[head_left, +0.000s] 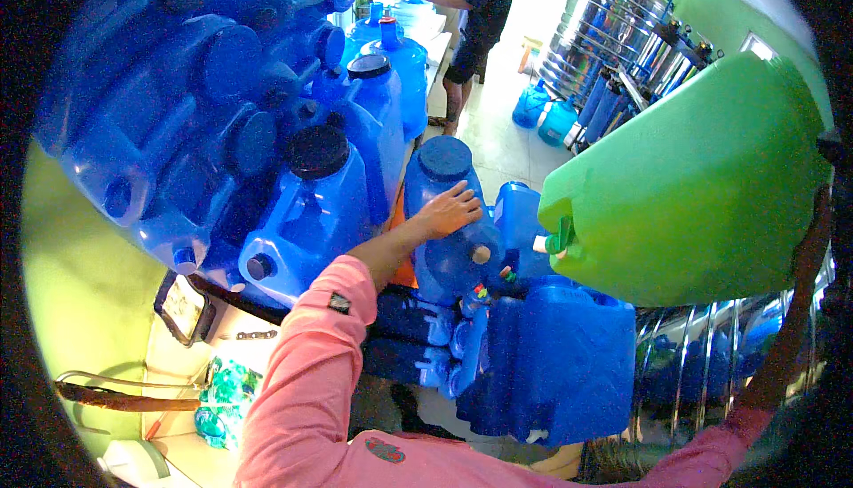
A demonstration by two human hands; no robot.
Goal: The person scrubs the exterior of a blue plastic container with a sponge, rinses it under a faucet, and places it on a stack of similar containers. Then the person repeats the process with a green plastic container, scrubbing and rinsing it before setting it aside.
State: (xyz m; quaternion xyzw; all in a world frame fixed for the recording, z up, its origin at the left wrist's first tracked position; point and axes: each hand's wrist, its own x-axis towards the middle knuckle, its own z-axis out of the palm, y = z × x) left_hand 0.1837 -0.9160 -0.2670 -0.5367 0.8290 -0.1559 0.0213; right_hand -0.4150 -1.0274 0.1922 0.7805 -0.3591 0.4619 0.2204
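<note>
My left hand lies with its fingers a little apart on the shoulder of an upright blue plastic water jug, just below its wide round cap. At right, a large green plastic container is tilted on its side in mid-air, with a small green and white tap at its left end. My right arm reaches up to the container's far end, where my right hand is dark and mostly hidden at the picture's rim. Beside the jug stands a blue rectangular jerrycan.
Stacked blue jugs fill the left side. Round water bottles stand on a table behind. A person in dark clothes stands there. Steel tank and filter housings are at back right. Ribbed steel lies below the container.
</note>
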